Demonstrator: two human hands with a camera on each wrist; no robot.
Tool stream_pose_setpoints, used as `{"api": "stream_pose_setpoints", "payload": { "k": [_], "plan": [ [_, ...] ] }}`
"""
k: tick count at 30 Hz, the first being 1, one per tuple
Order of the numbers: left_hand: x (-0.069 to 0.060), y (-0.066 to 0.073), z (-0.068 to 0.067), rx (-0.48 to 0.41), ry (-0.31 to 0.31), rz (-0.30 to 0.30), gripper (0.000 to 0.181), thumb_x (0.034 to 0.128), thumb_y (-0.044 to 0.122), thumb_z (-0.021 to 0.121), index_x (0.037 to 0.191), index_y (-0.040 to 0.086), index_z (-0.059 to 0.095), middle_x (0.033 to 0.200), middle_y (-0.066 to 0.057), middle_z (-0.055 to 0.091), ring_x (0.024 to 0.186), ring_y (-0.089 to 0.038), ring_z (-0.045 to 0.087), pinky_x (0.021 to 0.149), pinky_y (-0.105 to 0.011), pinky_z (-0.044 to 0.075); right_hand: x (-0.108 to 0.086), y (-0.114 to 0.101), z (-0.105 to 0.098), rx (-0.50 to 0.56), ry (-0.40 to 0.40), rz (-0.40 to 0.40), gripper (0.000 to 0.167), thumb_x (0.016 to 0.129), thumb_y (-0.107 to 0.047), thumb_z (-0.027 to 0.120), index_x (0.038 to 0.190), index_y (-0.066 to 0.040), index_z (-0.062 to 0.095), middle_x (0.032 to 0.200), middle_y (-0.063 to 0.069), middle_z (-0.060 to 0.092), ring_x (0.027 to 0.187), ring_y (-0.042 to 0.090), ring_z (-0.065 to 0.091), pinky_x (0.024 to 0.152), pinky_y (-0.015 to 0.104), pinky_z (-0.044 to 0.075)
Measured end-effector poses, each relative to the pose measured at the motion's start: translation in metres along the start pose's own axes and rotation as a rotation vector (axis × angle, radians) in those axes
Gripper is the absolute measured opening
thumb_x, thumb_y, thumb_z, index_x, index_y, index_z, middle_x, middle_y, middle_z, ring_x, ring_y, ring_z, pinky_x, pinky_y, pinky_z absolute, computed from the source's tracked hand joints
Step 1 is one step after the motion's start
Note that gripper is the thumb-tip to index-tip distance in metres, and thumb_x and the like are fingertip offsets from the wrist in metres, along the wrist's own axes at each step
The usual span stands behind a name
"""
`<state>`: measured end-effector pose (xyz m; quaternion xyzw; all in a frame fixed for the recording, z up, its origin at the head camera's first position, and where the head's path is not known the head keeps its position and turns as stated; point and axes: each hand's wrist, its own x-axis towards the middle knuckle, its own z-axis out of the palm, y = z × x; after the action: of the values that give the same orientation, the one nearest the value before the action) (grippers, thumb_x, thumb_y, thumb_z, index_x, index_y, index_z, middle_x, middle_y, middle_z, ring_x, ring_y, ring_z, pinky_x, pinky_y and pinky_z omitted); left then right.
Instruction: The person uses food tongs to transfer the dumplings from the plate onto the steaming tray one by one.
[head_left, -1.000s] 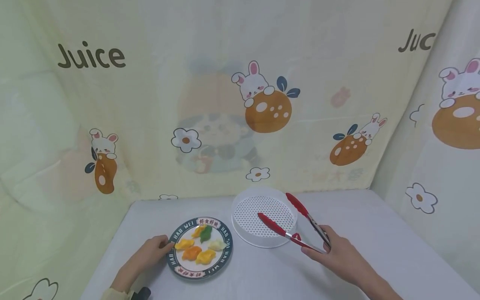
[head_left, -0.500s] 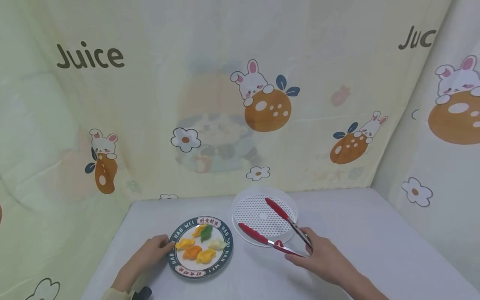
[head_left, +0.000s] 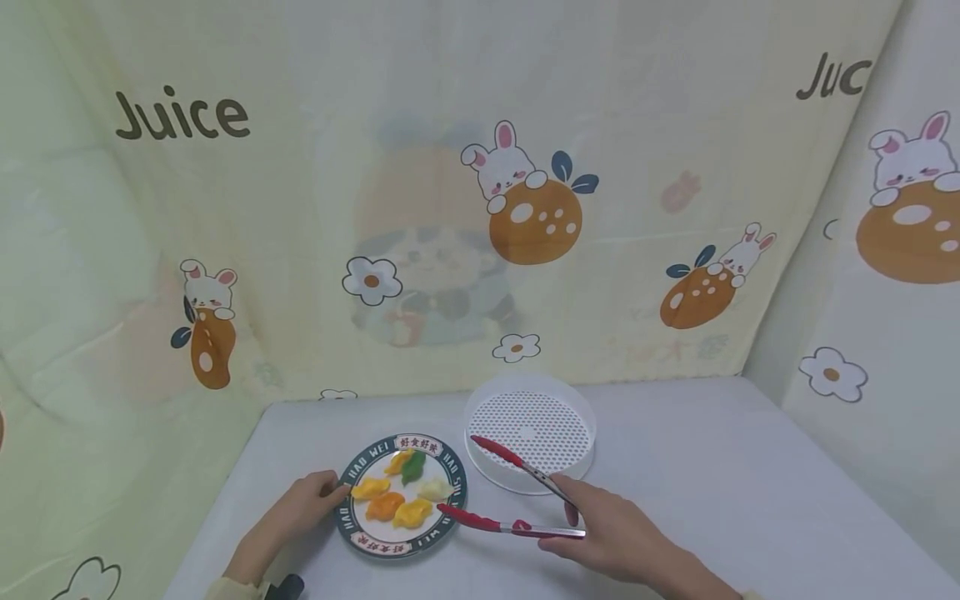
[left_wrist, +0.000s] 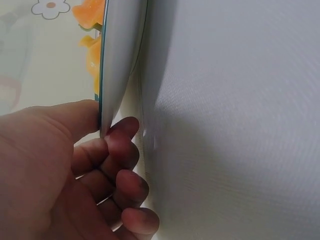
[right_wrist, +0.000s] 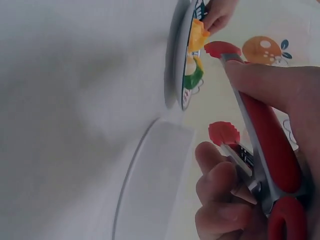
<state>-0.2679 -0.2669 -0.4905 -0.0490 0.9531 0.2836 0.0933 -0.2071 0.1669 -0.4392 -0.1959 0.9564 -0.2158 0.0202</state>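
Red-tipped tongs [head_left: 491,525], spread apart, are grasped by the right hand [head_left: 611,529], and the left hand [head_left: 303,504] pinches the plate [head_left: 431,537] on its side facing the desk [head_left: 675,467]'s left edge.

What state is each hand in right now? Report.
Left hand: pinching the dark-rimmed plate at its edge.
Right hand: holding the red-tipped tongs, their arms spread.
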Motion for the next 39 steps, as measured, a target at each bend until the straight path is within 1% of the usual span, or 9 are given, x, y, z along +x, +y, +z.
{"api": "stream_pose_setpoints", "payload": {
  "k": [4,10,13,17,22,24,27,30,39],
  "plan": [
    [0.0,0.0,-0.001,-0.002,0.0,0.0,0.025,0.1,0.028,0.06,0.082,0.011,0.055,0.074,-0.003,0.055,0.071,-0.016,0.05,0.063,-0.03,0.041,0.009,-0.01,0.004,-0.03,-0.062,0.036,0.053,0.079,-0.06,0.076,0.114,-0.025,0.057,0.078,-0.014,0.051,0.067,0.005,0.046,0.055,0.024,0.038],
    [0.002,-0.001,0.0,0.001,0.005,0.012,0.026,0.0996,0.029,0.061,0.082,0.011,0.055,0.073,-0.002,0.056,0.071,-0.016,0.05,0.064,-0.03,0.042,0.023,-0.018,0.007,-0.04,-0.101,0.069,0.05,0.079,-0.054,0.079,0.114,-0.023,0.06,0.079,-0.011,0.053,0.069,0.009,0.048,0.057,0.026,0.04],
    [0.002,-0.001,0.0,0.007,0.006,0.015,0.026,0.0995,0.03,0.061,0.082,0.011,0.056,0.073,-0.002,0.056,0.071,-0.016,0.05,0.064,-0.03,0.042,0.029,-0.02,0.008,-0.047,-0.113,0.051,0.048,0.081,-0.052,0.078,0.115,-0.023,0.061,0.079,-0.01,0.052,0.069,0.009,0.048,0.057,0.026,0.04],
    [0.001,0.001,-0.002,0.009,0.006,0.012,0.027,0.0993,0.03,0.061,0.082,0.011,0.056,0.073,-0.002,0.056,0.071,-0.016,0.05,0.064,-0.03,0.042,0.036,-0.021,0.008,-0.057,-0.109,0.001,0.045,0.083,-0.05,0.077,0.116,-0.023,0.062,0.077,-0.011,0.052,0.068,0.008,0.047,0.056,0.026,0.038],
    [0.001,0.002,-0.003,0.01,0.002,0.001,0.026,0.0994,0.03,0.061,0.082,0.011,0.056,0.074,-0.002,0.056,0.071,-0.016,0.05,0.064,-0.029,0.042,0.043,-0.025,0.01,-0.049,-0.114,-0.055,0.037,0.085,-0.047,0.076,0.108,-0.021,0.063,0.073,-0.011,0.052,0.064,0.008,0.046,0.054,0.025,0.035],
    [0.001,0.001,-0.003,0.007,0.002,-0.001,0.026,0.0993,0.03,0.061,0.082,0.011,0.056,0.074,-0.002,0.056,0.071,-0.016,0.05,0.064,-0.029,0.042,0.046,-0.027,0.011,-0.038,-0.121,-0.067,0.036,0.085,-0.045,0.076,0.107,-0.02,0.063,0.072,-0.011,0.052,0.064,0.008,0.046,0.054,0.024,0.035],
    [0.001,0.001,-0.002,0.005,0.0,0.0,0.027,0.0994,0.03,0.061,0.082,0.011,0.056,0.074,-0.003,0.056,0.071,-0.016,0.05,0.064,-0.029,0.043,0.05,-0.029,0.013,-0.027,-0.133,-0.068,0.035,0.086,-0.045,0.075,0.108,-0.02,0.064,0.073,-0.011,0.052,0.065,0.008,0.047,0.056,0.025,0.035],
    [0.001,-0.001,0.0,0.005,-0.002,-0.003,0.027,0.0995,0.031,0.061,0.082,0.011,0.056,0.074,-0.003,0.056,0.071,-0.016,0.051,0.064,-0.029,0.043,0.052,-0.03,0.015,-0.022,-0.142,-0.049,0.036,0.087,-0.045,0.075,0.111,-0.02,0.066,0.074,-0.01,0.053,0.067,0.008,0.048,0.057,0.026,0.036],
    [0.001,-0.001,0.001,0.003,0.002,-0.011,0.027,0.0994,0.03,0.061,0.081,0.011,0.055,0.073,-0.003,0.056,0.07,-0.016,0.05,0.063,-0.029,0.042,0.054,-0.029,0.019,-0.023,-0.133,-0.033,0.041,0.086,-0.046,0.076,0.116,-0.019,0.067,0.076,-0.011,0.054,0.069,0.009,0.049,0.059,0.026,0.038]
  ]
}}
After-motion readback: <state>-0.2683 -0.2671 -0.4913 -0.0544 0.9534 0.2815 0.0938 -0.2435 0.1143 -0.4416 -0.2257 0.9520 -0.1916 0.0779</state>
